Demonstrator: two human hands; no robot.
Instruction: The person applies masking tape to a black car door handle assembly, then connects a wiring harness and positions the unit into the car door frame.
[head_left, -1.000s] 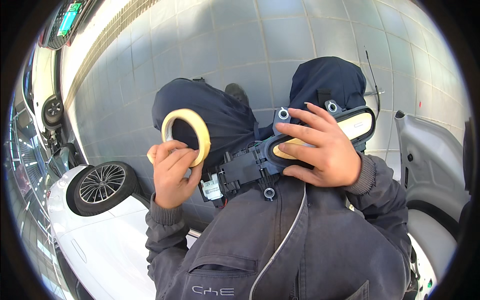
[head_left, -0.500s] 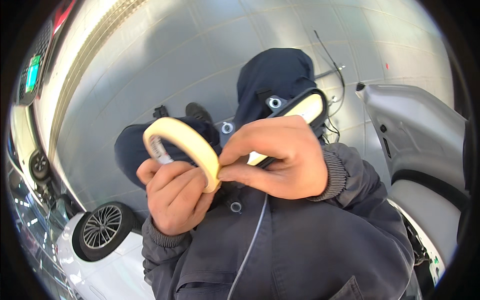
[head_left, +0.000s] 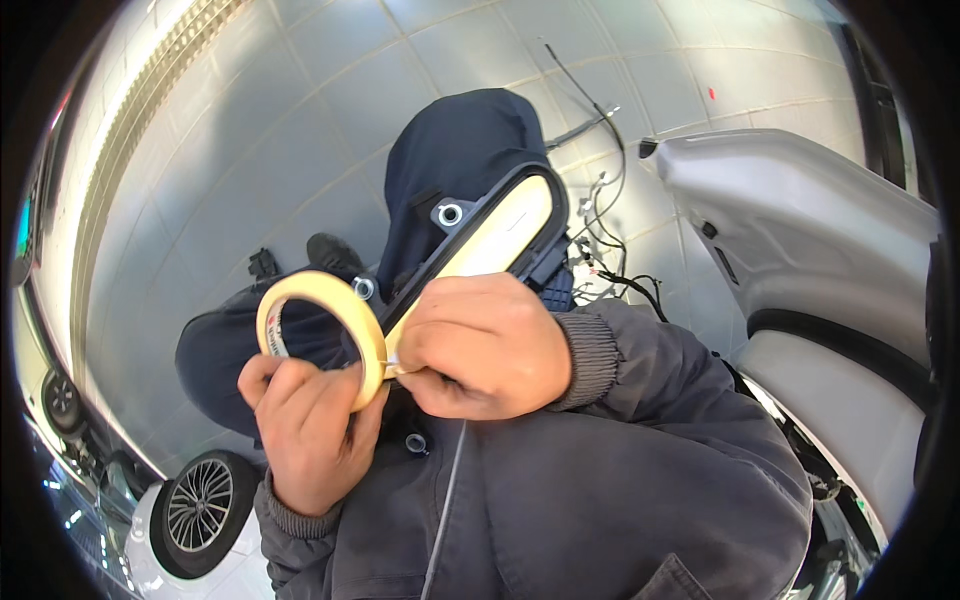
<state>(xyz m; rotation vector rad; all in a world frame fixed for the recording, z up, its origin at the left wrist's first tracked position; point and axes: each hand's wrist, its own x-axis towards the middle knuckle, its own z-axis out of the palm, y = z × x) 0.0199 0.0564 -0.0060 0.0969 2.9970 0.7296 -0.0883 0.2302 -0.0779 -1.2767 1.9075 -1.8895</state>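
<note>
My left hand (head_left: 315,430) grips a roll of pale yellow masking tape (head_left: 367,335), its fingers through and around the lower part of the ring. The roll stands tilted, and its inner core with a printed label shows. My right hand (head_left: 485,345) is closed in a pinch on the tape's loose end, just right of the roll. Across my thighs lies a long black-edged part (head_left: 510,225) with a pale yellow face and mounting lugs with metal bushings. My right hand covers its middle.
A silver car door or body panel (head_left: 790,200) stands at the right. Dark cables and connectors (head_left: 610,235) lie on the tiled floor (head_left: 330,120) beyond my knee. A white car with a spoked wheel (head_left: 205,505) is at the lower left.
My right hand has drawn slightly away from the roll, and a short bit of tape now shows between them. The view has shifted, showing more of the black-edged part.
</note>
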